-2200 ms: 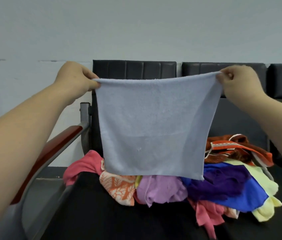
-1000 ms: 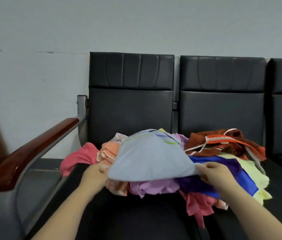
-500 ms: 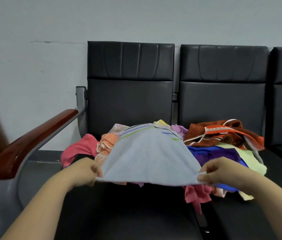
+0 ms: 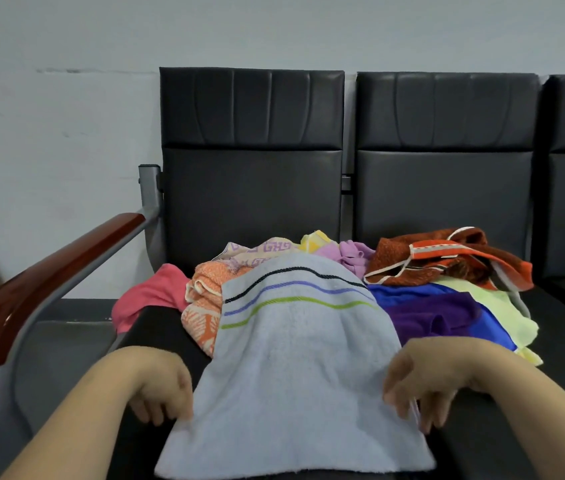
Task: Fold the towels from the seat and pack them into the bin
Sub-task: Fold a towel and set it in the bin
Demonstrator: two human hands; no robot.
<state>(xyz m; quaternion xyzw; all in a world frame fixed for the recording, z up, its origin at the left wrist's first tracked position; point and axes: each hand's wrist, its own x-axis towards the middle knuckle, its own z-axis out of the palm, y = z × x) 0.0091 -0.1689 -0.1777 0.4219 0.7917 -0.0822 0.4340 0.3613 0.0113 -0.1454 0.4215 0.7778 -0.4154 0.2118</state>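
A light blue towel with black, purple and green stripes lies spread on the black seat. Its far end drapes over a pile of crumpled towels. My left hand has curled fingers at the towel's left edge and pinches it. At the right edge, my right hand pinches the cloth between thumb and fingers. The near edge of the towel hangs at the seat's front. No bin is in view.
The pile holds pink, orange patterned, lilac, rust-orange, blue, purple and pale yellow towels. A wooden armrest on a grey metal frame runs along the left. More black seats continue to the right against a grey wall.
The towel was held up stretched, then lowered and pulled toward me over the pile. It now lies flat on the seat, and both hands have moved down along its side edges.
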